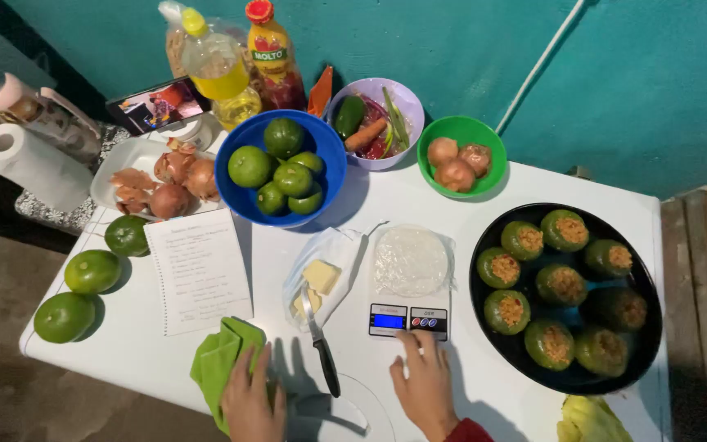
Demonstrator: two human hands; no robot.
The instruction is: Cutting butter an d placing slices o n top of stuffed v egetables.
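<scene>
On the white table's (484, 196) near edge, the left hand (251, 401) lay flat with fingers spread on a crumpled green cloth (221, 360), gripping nothing. Just right of it, a black-handled knife (321, 348) lay apart from both hands, its long axis running away from the person, handle nearest and blade tip on a clear bag of pale butter pieces (319, 278); the left hand was slightly nearer the handle. Further right, the right hand (425, 385) rested with loosely extended fingers (411, 344) touching the front edge of a small white digital kitchen scale (409, 315), which carried a clear film-covered dish (411, 262). At far right sat a round black tray (484, 311) of stuffed green peppers. Behind rose a teal wall.
</scene>
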